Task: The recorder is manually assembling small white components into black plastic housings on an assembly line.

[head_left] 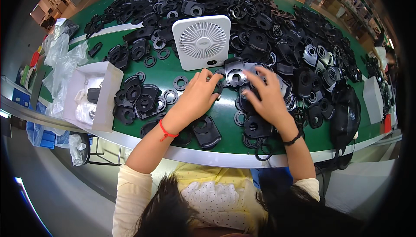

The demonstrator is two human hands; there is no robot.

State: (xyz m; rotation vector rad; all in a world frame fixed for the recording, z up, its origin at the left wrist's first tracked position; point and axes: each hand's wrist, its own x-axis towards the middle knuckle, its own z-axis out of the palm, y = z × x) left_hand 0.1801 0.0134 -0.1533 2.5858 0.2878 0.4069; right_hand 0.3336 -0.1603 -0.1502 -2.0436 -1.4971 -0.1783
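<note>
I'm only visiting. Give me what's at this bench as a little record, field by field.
Left hand: fingers curled by a dark part; grip unclear
Right hand: fingers spread, beside a black plate with a silvery ring
Wrists: red cord on left; black band on right
Fan: white, upright beyond the hands
Box: white, open, at left, holding clear plastic
Surface: green table, strewn with black parts

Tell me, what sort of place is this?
Probably a factory workshop for assembling or sorting parts: a long green worktable with a pale edge, heaped glossy black rings and plates, and an open white rectangular box holding clear-bagged items.
</note>
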